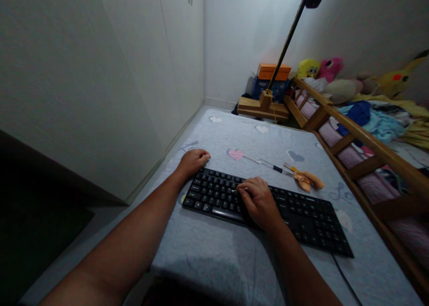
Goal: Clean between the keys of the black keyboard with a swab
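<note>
A black keyboard [228,213] lies at a slant on the patterned cloth. My left hand [193,161] rests at its upper left corner, fingers curled together against the far edge; the hand hides how far they wrap around it. Over the middle letter keys, my right hand [257,198] is closed in a pinch on a thin white-tipped stick [235,190], whose tip points left just above the keys. Most of that stick is hidden by the fingers. Beyond the keyboard lie a thin light stick [251,159], a slim tool with a black grip [277,168] and a crumpled orange cloth [306,180] by a small yellow-handled brush [290,167].
A cable [345,277] runs from the keyboard toward the near right. A wooden bed rail [355,127] borders the right side, with plush toys and bedding behind. White cabinet doors [134,73] stand left. A wooden stand [263,106] with a pole is at the back.
</note>
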A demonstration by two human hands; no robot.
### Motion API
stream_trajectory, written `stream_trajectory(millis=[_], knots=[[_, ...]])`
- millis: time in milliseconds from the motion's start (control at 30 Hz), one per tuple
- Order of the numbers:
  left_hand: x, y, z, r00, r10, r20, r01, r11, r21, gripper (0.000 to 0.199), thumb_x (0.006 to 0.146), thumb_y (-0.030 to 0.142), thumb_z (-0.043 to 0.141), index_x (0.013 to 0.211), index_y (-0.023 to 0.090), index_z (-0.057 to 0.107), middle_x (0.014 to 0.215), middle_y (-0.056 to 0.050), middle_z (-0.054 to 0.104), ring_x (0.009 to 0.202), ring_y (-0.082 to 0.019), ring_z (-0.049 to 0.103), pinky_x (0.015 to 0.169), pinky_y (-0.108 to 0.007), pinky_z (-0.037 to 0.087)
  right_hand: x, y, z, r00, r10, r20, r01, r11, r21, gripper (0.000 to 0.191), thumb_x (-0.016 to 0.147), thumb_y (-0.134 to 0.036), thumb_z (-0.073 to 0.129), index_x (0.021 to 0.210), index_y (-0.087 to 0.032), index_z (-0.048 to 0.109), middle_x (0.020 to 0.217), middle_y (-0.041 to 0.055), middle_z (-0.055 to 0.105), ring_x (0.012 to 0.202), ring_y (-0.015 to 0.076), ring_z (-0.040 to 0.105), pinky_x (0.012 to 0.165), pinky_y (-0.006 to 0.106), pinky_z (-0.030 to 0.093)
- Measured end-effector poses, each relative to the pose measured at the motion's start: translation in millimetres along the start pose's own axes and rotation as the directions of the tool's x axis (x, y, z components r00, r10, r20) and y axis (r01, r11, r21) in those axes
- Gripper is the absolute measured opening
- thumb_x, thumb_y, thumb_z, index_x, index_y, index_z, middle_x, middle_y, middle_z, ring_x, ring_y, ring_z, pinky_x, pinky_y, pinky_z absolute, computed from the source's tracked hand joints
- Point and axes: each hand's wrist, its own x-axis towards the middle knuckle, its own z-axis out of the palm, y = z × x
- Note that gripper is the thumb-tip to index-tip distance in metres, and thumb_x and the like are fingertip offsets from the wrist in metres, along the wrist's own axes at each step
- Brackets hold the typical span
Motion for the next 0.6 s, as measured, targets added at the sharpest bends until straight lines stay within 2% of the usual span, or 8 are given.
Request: stream_trajectory(millis=[600], knots=[[0.7,-2.0,0.4,1.0,0.009,-0.009,-0.009,1.0,0.0,0.035,0.083,0.04,0.049,0.085,0.015,0.074,0.065,-0.003,0.066,0.066,-0.019,0.058,0.06,-0.028,0.038,4.0,-1.2,9.6,1.0,-0.024,-0.016,0.024,0.999,-0.045,0.016,0.092,-0.016,0.055,0.092,-0.021,0.07,0.089,0.0052,0.071,0.088,0.022,0.057,0.085,0.04,0.039]])
